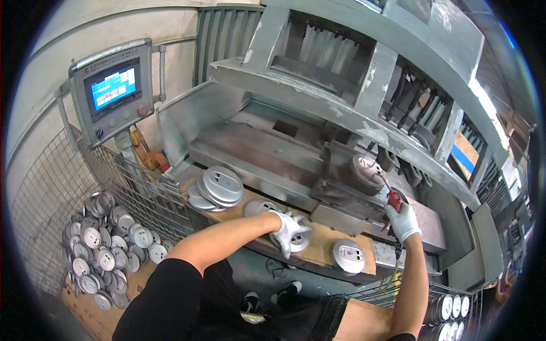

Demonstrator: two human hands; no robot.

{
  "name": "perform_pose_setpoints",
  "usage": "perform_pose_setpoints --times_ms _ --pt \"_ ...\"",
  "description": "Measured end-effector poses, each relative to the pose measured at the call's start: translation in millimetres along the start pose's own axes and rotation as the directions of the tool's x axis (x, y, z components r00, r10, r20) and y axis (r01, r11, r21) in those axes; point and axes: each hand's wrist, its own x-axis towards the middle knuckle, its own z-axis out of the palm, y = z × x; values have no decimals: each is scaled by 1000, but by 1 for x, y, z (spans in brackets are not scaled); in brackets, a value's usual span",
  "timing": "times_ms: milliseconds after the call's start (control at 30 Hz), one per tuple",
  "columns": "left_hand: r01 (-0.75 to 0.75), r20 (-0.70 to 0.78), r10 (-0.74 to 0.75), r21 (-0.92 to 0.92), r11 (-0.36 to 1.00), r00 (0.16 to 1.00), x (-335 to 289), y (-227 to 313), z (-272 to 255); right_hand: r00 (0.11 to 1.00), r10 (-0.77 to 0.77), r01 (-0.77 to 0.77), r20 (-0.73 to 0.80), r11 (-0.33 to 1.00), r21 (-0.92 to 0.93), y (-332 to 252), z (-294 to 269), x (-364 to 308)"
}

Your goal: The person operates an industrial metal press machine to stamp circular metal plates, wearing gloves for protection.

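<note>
My left hand (289,230), in a white glove, reaches over the wooden ledge with its fingers spread. Just beneath it lies a round silver metal cover (300,242), partly hidden by the fingers; whether they touch it I cannot tell. Another cover (257,207) sits beside the left wrist. My right hand (404,223), also gloved, is closed around a red air blow gun (394,198) with a hose hanging below. The gun's thin nozzle points toward round metal parts (367,172) in the machine. Farther right on the ledge is a single cover (348,256).
Stacked covers (220,186) stand at the ledge's left end. A wire basket (142,190) at left encloses a heap of covers (108,250). The control panel (114,88) rises behind it. Overhead spans the machine's grey frame (341,105). More round parts (449,310) fill a basket at lower right.
</note>
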Motion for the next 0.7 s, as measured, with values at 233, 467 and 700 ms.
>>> perform_pose_setpoints --times_ms 233,467,700 --pt "140 -91 -143 -42 989 986 -11 15 -4 999 -5 5 -36 1000 -2 -7 13 15" --pt "445 -173 -432 48 894 885 -14 49 -1 998 14 -19 -68 997 -73 -7 13 14" --pt "367 -138 -372 -61 928 918 -18 15 -22 967 69 14 -245 948 319 64 10 -22"
